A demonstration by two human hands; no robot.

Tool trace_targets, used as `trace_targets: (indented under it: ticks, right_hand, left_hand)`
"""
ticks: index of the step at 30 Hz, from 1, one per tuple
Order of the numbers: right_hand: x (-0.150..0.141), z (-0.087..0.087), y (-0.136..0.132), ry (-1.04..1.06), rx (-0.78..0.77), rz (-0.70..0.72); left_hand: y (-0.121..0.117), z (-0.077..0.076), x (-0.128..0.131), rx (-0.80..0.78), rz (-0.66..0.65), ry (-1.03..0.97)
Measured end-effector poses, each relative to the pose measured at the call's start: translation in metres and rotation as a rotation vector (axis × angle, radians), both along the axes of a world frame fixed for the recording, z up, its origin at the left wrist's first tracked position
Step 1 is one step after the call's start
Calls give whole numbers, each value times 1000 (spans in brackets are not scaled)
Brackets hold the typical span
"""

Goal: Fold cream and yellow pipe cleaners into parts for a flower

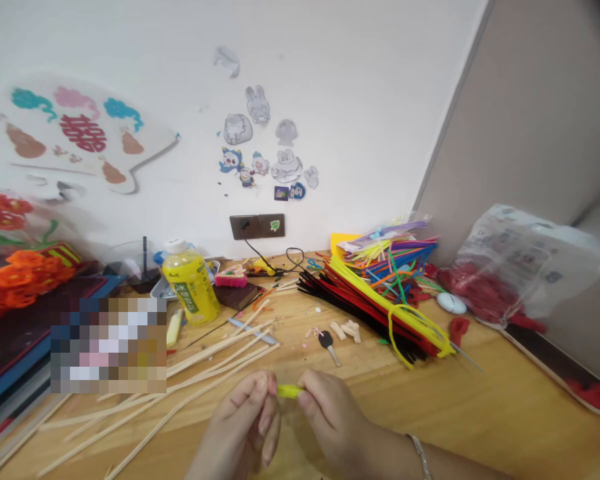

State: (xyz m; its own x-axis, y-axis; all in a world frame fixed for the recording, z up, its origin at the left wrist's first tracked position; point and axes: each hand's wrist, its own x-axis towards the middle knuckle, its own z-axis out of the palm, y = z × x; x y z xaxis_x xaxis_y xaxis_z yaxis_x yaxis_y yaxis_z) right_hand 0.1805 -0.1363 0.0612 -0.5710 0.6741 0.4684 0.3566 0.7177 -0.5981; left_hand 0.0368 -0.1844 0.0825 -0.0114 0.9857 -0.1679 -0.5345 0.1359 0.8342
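Note:
Between my two hands, low in the middle of the head view, is a short piece of yellow pipe cleaner [289, 391]. My left hand [253, 413] pinches its left end with thumb and forefinger. Its right end is gripped by my right hand [335, 413], which has a bracelet at the wrist. Only the middle stretch of the piece shows; my fingers cover both ends. Just beyond my hands a key [329, 348] lies on the wooden table [460, 427]. Long cream pipe cleaners [180, 390] spread over the table to the left of my left hand.
Bundled yellow, red and black pipe cleaners [375, 303] lie at the back right, with a white mouse [451, 303] beside them. A yellow drink bottle [191, 283] stands back left. At the far right is a plastic bag [525, 260] with red material. Orange flowers [35, 280] are at left.

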Motion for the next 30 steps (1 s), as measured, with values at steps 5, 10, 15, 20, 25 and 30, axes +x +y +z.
trace_targets:
  ticks: [5,10,15,20,25,30]
  right_hand:
    - [0,-2,0,10,-6,24]
    - [-1,-5,1,47,-94,24]
    - [1,-2,4,87,-155,50]
    - [0,-2,7,117,-73,41]
    - [-1,-2,11,197,-29,-6]
    - [2,-2,12,147,62,32]
  left_hand:
    - [3,1,0,-11,8,-11]
    - [2,5,0,-25,31,-8]
    - [-2,10,0,-2,27,17]
    - [-3,10,-1,16,23,50]
    - [-5,13,0,-4,62,72]
    - [-8,18,0,-17,81,93]
